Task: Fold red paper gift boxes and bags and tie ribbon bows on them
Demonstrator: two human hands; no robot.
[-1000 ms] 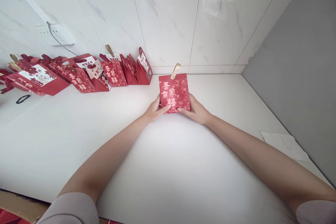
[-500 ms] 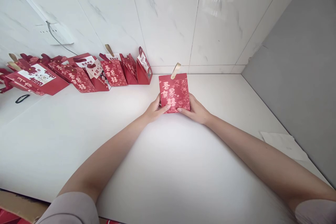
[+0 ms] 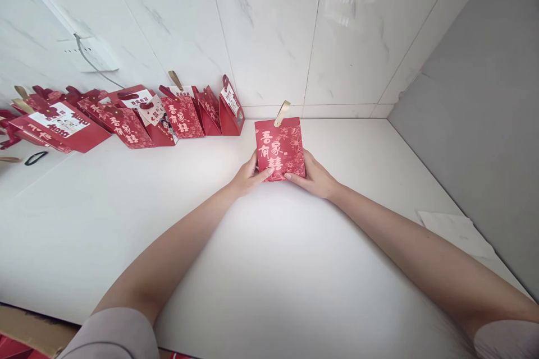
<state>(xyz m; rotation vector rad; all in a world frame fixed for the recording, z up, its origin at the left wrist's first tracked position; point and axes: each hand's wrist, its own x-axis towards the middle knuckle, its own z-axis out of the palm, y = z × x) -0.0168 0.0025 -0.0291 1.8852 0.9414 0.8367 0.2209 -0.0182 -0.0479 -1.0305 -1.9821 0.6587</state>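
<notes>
A small red gift bag [image 3: 281,147] with pink characters and a beige ribbon tab stands upright on the white counter [image 3: 261,269], near the back wall. My left hand [image 3: 248,175] grips its lower left edge, thumb on the front. My right hand [image 3: 314,176] grips its lower right edge the same way. Both hands are closed on the bag, fingers behind it hidden.
A row of several similar red gift bags [image 3: 126,115] leans along the tiled wall at the left. A wall socket with a cable [image 3: 90,55] is above them. A black loop [image 3: 36,157] lies far left. White paper [image 3: 457,231] lies at the right by a grey wall.
Both hands and the bag stay as they were. A thin beige tip has come into view at the far left edge.
</notes>
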